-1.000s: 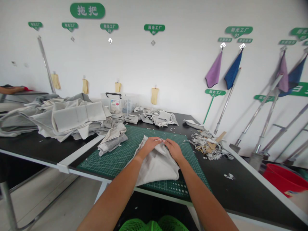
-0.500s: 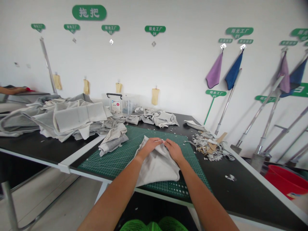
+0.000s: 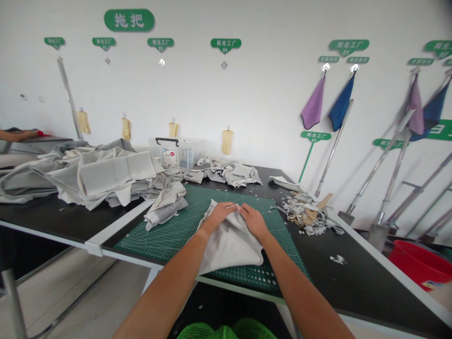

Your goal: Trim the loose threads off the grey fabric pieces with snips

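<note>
A light grey piece of cloth (image 3: 229, 245) lies on the green cutting mat (image 3: 158, 245), its near edge by the table's front. My left hand (image 3: 221, 213) pinches the cloth's far edge. Close beside it, my right hand (image 3: 251, 217) grips the same edge, and the fingertips of both hands nearly meet. The cloth between them is raised and creased. Whether something small sits between the fingertips, I cannot make out. Left of the cloth, a small stack of folded grey cloth (image 3: 165, 207) rests on the mat.
A large heap of grey cloth (image 3: 102, 174) covers the left table. Behind the mat are a clear plastic box (image 3: 187, 153) and more cloth pieces (image 3: 229, 173). White scraps (image 3: 310, 214) lie to the right. A red bucket (image 3: 420, 263) stands beyond the table; another person's hand (image 3: 24, 135) shows far left.
Both hands stay at the cloth's far edge with almost no movement. The view has shifted very slightly.
</note>
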`<action>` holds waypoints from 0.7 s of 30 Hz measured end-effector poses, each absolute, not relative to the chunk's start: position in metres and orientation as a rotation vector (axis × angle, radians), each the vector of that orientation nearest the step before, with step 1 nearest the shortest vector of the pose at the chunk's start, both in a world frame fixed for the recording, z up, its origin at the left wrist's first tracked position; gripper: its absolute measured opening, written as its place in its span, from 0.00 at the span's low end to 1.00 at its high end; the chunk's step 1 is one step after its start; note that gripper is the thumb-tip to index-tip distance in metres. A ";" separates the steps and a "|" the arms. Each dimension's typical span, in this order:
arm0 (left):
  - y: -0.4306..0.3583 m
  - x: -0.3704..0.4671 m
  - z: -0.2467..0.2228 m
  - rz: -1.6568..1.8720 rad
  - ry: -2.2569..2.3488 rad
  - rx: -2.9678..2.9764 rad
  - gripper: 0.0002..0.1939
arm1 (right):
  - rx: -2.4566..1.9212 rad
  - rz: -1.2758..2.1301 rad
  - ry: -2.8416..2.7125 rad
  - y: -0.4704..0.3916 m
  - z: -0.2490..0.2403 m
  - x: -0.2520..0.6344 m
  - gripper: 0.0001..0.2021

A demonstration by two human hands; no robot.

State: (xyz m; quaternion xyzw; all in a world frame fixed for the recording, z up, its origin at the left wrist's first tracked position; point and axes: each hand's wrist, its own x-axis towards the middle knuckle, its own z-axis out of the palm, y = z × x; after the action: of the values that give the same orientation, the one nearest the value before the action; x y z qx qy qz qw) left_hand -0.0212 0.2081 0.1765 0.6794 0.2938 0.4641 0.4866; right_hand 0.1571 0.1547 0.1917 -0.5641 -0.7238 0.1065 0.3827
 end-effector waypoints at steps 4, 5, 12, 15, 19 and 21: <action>0.207 -0.021 0.176 1.135 0.714 1.642 0.21 | -1.440 0.265 -1.846 0.155 0.191 0.156 0.19; 0.207 -0.020 0.176 1.135 0.711 1.640 0.21 | -1.438 0.265 -1.846 0.155 0.191 0.156 0.20; 0.206 -0.020 0.177 1.138 0.708 1.614 0.22 | -1.419 0.271 -1.837 0.156 0.190 0.155 0.20; 0.208 -0.021 0.176 1.135 0.707 1.601 0.22 | -1.405 0.283 -1.830 0.156 0.189 0.154 0.19; 0.210 -0.021 0.175 1.129 0.711 1.598 0.22 | -1.376 0.301 -1.812 0.156 0.190 0.153 0.19; 0.210 -0.021 0.175 1.127 0.707 1.597 0.22 | -1.354 0.312 -1.798 0.156 0.190 0.153 0.19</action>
State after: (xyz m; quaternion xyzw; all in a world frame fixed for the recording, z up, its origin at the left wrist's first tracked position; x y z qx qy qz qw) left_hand -0.0214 0.2096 0.1752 0.6624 0.2933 0.4672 0.5068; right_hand 0.1534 0.1557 0.1895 -0.5404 -0.7177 0.1247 0.4211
